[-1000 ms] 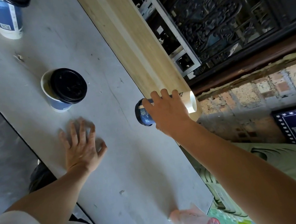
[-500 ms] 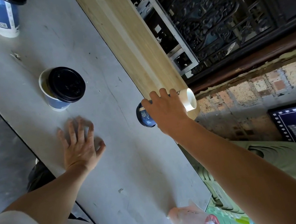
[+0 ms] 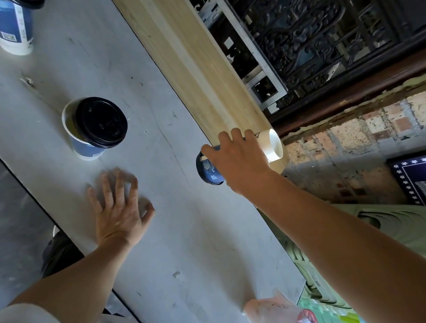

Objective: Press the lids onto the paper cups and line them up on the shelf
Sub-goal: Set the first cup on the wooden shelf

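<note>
My right hand (image 3: 239, 163) is shut on a blue paper cup (image 3: 210, 171) with a dark lid, at the near end of the light wooden shelf (image 3: 192, 55). The hand hides most of the cup; only its lid end and white base show. My left hand (image 3: 118, 211) lies flat on the grey table (image 3: 192, 259) with fingers spread and holds nothing. Just beyond it stands a second blue cup (image 3: 83, 148), its black lid (image 3: 102, 121) sitting askew so part of the rim shows. A third blue cup (image 3: 11, 25) stands at the far left, with a black lid.
The shelf runs along the table's right side; beyond it are a dark carved screen (image 3: 324, 24) and a brick wall (image 3: 366, 141). A clear plastic bag (image 3: 281, 317) lies at the table's near corner. The table's left edge drops to a grey floor.
</note>
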The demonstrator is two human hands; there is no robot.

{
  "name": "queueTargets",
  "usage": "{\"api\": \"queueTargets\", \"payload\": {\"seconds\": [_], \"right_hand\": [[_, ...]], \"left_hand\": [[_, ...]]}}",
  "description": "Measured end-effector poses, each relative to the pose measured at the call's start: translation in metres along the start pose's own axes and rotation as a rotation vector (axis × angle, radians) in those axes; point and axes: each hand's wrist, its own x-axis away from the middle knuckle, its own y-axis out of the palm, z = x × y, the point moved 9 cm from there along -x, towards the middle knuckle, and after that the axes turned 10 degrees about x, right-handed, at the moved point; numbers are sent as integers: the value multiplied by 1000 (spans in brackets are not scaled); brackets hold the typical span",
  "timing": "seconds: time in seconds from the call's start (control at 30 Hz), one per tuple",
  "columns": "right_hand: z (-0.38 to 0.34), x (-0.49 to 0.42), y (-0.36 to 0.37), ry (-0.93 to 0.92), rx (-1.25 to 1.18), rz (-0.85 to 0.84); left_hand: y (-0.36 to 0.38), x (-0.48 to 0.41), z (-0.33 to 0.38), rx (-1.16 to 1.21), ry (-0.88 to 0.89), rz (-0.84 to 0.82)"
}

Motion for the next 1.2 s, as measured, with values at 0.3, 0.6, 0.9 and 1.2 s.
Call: {"api": "queueTargets", "payload": {"seconds": [0.3, 0.6, 0.9, 1.2], "right_hand": [[-2, -1, 1, -10, -6, -18], [-7, -1, 3, -17, -20, -29], [-6, -5, 7, -18, -1, -53], [-3, -13, 18, 16, -156, -84]], "left_hand": [[0, 0, -1, -6, -14, -3], [1, 0, -2, -3, -18, -26], [2, 0, -2, 30, -13, -18], [-1, 0, -2, 26, -13, -9]]}}
